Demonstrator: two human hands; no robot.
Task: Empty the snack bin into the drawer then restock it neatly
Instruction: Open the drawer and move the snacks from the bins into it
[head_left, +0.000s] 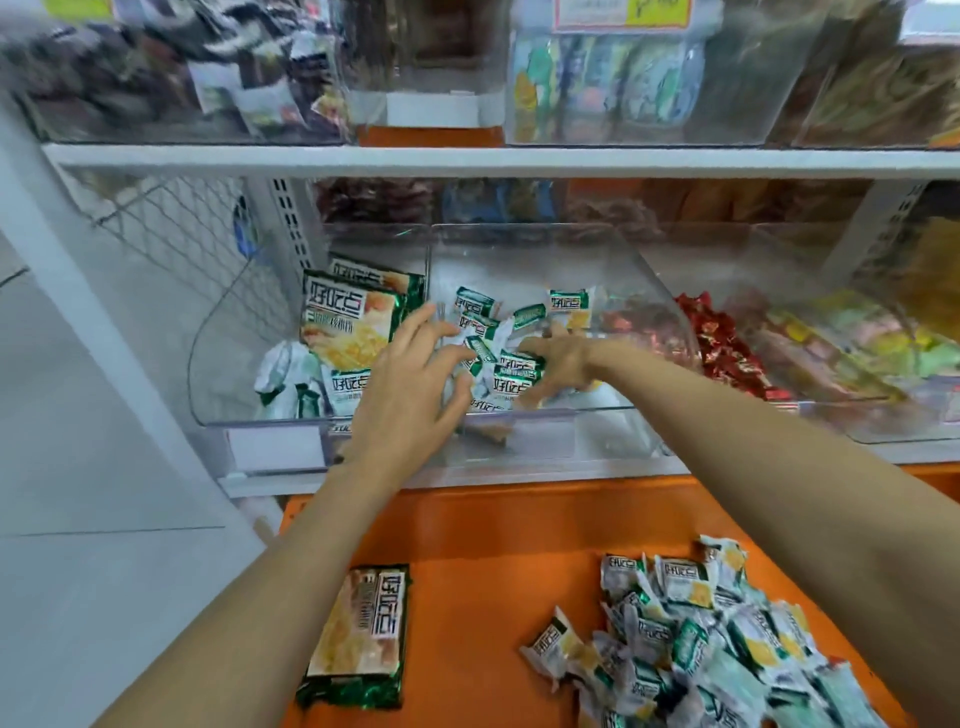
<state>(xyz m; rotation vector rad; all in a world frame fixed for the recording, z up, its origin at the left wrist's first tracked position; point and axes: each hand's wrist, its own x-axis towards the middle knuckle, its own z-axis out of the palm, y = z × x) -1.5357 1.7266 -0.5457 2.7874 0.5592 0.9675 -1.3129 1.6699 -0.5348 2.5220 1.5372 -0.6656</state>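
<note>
Clear bin (623, 431): holds snack packets (475, 304).
Left hand (410, 389): spread over them.
Right hand (558, 364): grips several.

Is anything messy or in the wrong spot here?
Yes. A heap of small packets lies jumbled in the orange drawer. In the clear bin, loose packets are tumbled every way, and the big packs lean crooked.

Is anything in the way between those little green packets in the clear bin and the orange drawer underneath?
Only the clear bin's front wall: the small packets, which both the left hand and right hand touch, must be lifted over it. Below, the orange drawer shows bare floor between the large pack and the packet pile.
</note>
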